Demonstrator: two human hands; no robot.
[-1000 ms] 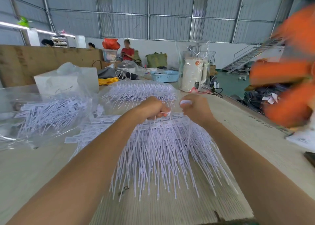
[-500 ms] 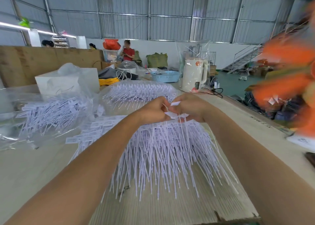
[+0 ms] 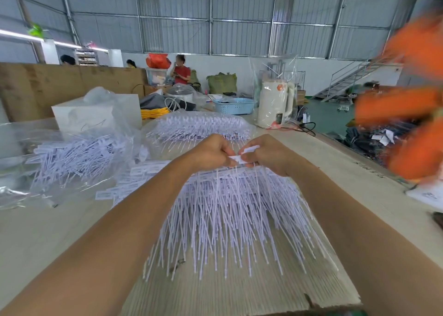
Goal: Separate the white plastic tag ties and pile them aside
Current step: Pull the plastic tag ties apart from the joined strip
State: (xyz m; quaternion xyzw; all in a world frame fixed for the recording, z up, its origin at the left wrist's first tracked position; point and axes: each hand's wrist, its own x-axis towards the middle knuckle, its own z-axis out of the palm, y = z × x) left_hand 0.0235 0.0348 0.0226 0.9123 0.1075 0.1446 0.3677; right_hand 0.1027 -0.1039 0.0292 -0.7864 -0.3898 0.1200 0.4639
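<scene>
White plastic tag ties (image 3: 230,210) fan toward six o'clock; left hand (image 3: 211,151) and right hand (image 3: 268,152) pinch one tag head (image 3: 239,158), probably to snap it free.

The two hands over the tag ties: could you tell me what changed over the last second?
The left hand and right hand came together from apart and now both pinch a white tag strip. The fanned tag ties and bagged bundles stayed put.
</scene>
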